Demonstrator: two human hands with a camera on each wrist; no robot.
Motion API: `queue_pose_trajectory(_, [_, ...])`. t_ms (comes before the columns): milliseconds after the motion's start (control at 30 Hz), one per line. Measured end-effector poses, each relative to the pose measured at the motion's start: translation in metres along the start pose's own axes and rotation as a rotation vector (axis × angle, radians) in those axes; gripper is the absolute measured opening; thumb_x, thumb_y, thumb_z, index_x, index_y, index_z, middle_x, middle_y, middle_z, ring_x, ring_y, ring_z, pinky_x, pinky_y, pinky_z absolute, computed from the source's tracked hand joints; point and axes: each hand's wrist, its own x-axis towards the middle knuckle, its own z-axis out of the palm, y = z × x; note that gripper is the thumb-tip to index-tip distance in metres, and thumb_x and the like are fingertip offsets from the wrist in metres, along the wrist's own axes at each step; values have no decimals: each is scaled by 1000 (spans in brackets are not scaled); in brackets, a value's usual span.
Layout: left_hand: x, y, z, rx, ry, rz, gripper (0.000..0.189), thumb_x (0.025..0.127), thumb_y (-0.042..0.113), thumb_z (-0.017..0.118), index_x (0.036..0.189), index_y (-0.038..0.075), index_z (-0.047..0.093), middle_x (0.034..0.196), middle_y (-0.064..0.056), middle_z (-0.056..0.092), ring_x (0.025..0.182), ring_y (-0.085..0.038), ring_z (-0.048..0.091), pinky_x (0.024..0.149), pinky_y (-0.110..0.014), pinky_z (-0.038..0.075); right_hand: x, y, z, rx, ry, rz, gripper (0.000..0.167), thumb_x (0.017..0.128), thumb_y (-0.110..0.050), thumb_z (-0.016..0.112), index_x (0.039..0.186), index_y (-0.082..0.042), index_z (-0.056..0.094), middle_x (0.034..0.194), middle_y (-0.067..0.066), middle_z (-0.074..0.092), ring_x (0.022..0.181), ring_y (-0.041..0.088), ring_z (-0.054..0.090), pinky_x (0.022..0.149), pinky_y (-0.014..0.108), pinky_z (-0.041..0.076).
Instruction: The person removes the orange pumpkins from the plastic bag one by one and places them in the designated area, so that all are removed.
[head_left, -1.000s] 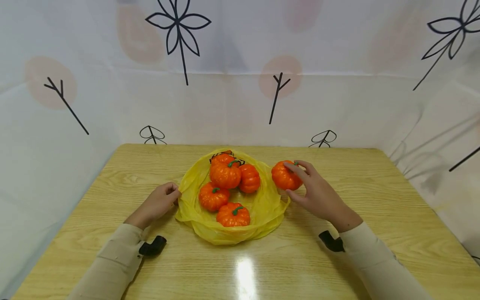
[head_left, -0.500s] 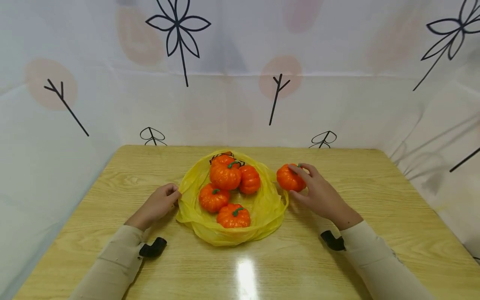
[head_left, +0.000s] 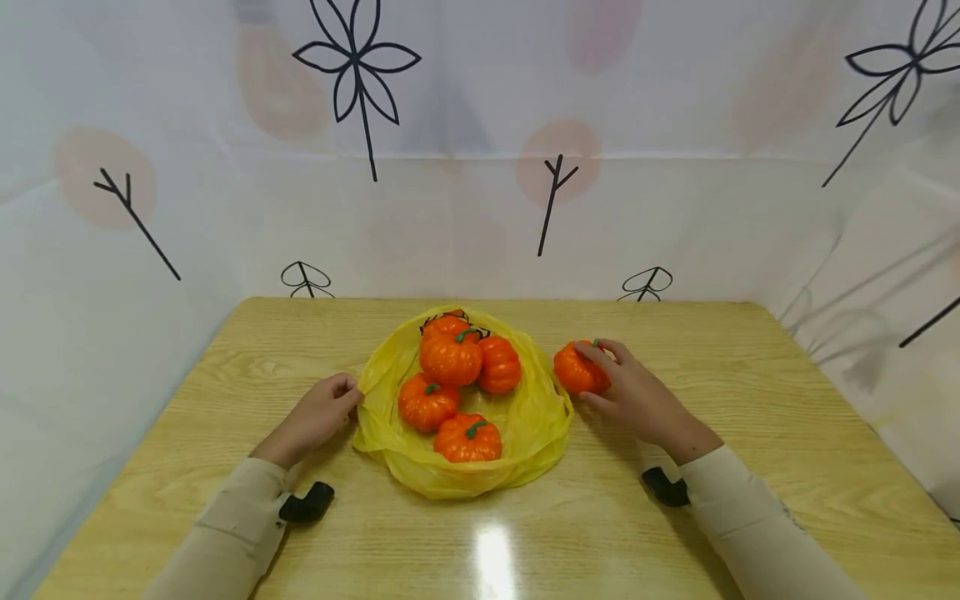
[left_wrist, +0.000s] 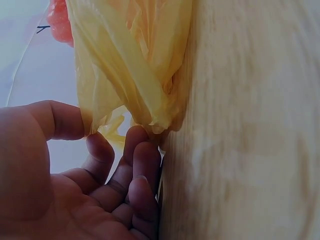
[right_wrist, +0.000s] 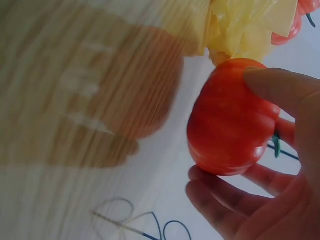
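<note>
A yellow plastic bag [head_left: 457,481] lies spread open on the table, its rim rolled outward. Inside it sit several orange toy pumpkins with green stems, among them a front pumpkin [head_left: 467,442] and a top pumpkin [head_left: 450,358]. At the bag's left edge my left hand [head_left: 321,414] pinches the plastic between thumb and forefinger, as the left wrist view shows. To the right of the bag, my right hand [head_left: 641,400] holds another toy pumpkin [right_wrist: 232,120], thumb on one side and fingers on the other. That pumpkin is close over the table, beside the bag's rim.
The wood-grain table [head_left: 405,550] reaches back to a white cloth backdrop [head_left: 450,225] printed with flowers and twigs. A piece with black lines [head_left: 450,317] shows at the bag's back. Black wrist mounts [head_left: 306,504] stick out from both sleeves.
My right hand has carried its pumpkin slightly right and down, away from the bag's rim. My left hand keeps its pinch on the bag. The head view has tilted up a little.
</note>
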Motion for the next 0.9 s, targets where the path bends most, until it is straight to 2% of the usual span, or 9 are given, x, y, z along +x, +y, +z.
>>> queue_pose_trajectory(33, [0,0,0,0,4,-2,19,103,22,48,97,6,56,92,-7,58,74,-19,48,64,-27,42,0,1,1,0,-1,-5,72,91,-22,73,152,-9,38,150,28,35,118,48,58,96,60,49])
queue_pose_trajectory(333, [0,0,1,2,15,-4,19,103,23,49,96,6,56,92,-7,57,75,-18,47,65,-27,42,-1,3,6,2,-20,-23,72,91,-24,73,152,-11,38,149,25,35,120,46,57,97,60,49])
queue_pose_trajectory(567, [-4,3,3,-2,17,4,19,103,23,50,96,6,56,90,-6,57,76,-17,48,66,-27,41,-4,2,7,-9,-32,-31,70,93,-23,71,153,-12,37,151,29,34,125,51,53,99,62,46])
queue_pose_trajectory(767, [-4,3,4,1,15,-2,20,103,24,49,97,6,55,88,-6,57,69,-18,45,61,-28,40,-5,1,6,-8,-32,-49,69,94,-20,70,153,-11,38,153,29,32,131,52,47,102,62,44])
queue_pose_trajectory(900, [-4,2,4,2,26,-4,19,103,23,50,97,6,56,88,-6,57,71,-18,46,63,-27,40,-5,-1,5,-13,-39,-57,70,93,-22,70,154,-12,36,154,30,31,131,53,47,101,62,44])
